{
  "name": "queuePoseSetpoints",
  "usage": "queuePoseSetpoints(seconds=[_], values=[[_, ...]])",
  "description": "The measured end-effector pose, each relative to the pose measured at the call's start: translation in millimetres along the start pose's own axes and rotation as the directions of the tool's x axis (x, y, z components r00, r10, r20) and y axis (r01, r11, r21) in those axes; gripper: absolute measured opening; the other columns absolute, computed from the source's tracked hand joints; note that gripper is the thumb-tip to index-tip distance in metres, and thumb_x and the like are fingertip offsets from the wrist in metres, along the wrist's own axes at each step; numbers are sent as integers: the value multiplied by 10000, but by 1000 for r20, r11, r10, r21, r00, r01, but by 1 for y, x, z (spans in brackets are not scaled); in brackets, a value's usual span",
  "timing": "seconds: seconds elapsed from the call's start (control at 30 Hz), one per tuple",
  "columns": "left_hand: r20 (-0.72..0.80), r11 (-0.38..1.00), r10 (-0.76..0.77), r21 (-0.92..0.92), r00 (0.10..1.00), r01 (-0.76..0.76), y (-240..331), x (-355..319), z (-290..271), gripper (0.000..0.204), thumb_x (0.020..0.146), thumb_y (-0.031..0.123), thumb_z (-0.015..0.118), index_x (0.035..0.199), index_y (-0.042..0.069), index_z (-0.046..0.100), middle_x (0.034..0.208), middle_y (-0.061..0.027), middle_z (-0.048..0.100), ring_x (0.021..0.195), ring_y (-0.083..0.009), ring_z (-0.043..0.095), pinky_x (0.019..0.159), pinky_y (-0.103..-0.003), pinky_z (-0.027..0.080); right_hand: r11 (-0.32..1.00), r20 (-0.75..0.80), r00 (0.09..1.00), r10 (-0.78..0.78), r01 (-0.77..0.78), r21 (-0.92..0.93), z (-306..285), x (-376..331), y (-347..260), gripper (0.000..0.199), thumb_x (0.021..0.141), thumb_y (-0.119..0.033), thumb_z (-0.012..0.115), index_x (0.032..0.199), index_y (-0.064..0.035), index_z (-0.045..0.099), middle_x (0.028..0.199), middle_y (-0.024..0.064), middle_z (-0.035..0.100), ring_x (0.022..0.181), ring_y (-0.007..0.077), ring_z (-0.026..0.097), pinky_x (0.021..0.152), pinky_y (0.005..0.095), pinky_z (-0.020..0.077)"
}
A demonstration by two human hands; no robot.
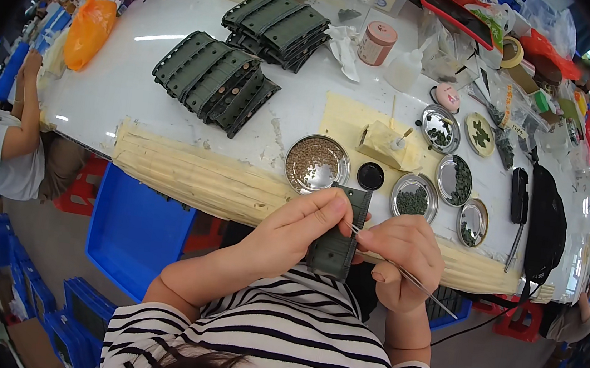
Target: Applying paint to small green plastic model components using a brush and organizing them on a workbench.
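My left hand [290,230] is closed around a dark green leather-like strip [334,256], held upright before my chest at the table's edge. In my right hand [408,257] is a pair of thin metal tweezers [434,296]. Their tips meet the strip's right side beside my left thumb; anything pinched in them is too small to make out. Just beyond my hands stands a round metal dish [288,163] of tiny copper-coloured pieces. Near it are a small black round lid [370,176] and a dish [432,211] of small dark green pieces.
Two piles of green strips [205,77] [276,24] lie at the back left. Several more small dishes [474,203] sit to the right, near a yellow-wrapped block [385,147]. A black pouch [548,225] lies farther right. Below the table's left edge is a blue bin [136,228].
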State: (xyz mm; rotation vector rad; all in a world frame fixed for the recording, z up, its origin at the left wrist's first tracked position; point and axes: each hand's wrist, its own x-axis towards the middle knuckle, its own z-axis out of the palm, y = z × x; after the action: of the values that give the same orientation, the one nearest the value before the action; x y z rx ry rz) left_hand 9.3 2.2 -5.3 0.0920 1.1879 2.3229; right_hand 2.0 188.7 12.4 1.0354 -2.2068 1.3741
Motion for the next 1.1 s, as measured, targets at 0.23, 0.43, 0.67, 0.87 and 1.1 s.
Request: queuePoseSetpoints(seconds=[0.23, 0.43, 0.67, 0.87, 1.1], values=[[-10, 1000, -13, 27, 1000, 13, 2, -1, 1, 316, 1034, 279, 356, 876, 48, 504, 849, -10, 489, 846, -92, 465, 803, -248, 394, 1000, -3, 1000, 0, 0, -1, 2, 2, -1, 322, 705, -219, 731, 952, -16, 687, 819, 76, 656, 722, 240, 591, 697, 320, 512], [-10, 998, 17, 68, 1000, -16, 0, -1, 0, 323, 1033, 280, 357, 851, 51, 494, 932, -43, 551, 891, -101, 491, 826, -256, 408, 1000, -16, 1000, 4, -4, -16, 4, 2, -1, 291, 748, -243, 688, 929, -16, 687, 789, 77, 644, 704, 242, 586, 664, 322, 484], [-114, 982, 124, -127, 986, -138, 9, -2, 9, 475, 978, 86, 460, 1400, 128, 247, 1187, -117, 493, 1027, -187, 582, 921, -337, 483, 993, -233, 971, 60, -36, 109, 1, -3, -4, 278, 922, -270, 561, 893, -23, 685, 776, 85, 660, 734, 235, 616, 680, 332, 478], [-323, 861, 192, -398, 926, -318, 20, 0, 0, 674, 897, -31, 551, 1439, 204, 227, 1280, -161, 500, 1146, -261, 549, 963, -395, 481, 973, -317, 942, 110, -37, 227, 12, -11, -8, 455, 987, -393, 432, 926, -1, 657, 815, 113, 679, 805, 294, 654, 747, 352, 508], [-316, 845, 79, -481, 946, -231, 15, -3, 4, 475, 948, 85, 515, 1378, 161, 330, 1264, -144, 530, 1145, -213, 553, 976, -374, 480, 929, -273, 946, 174, -66, 365, 17, -7, -9, 436, 988, -353, 447, 939, 33, 643, 875, 171, 673, 871, 319, 664, 759, 362, 521]])
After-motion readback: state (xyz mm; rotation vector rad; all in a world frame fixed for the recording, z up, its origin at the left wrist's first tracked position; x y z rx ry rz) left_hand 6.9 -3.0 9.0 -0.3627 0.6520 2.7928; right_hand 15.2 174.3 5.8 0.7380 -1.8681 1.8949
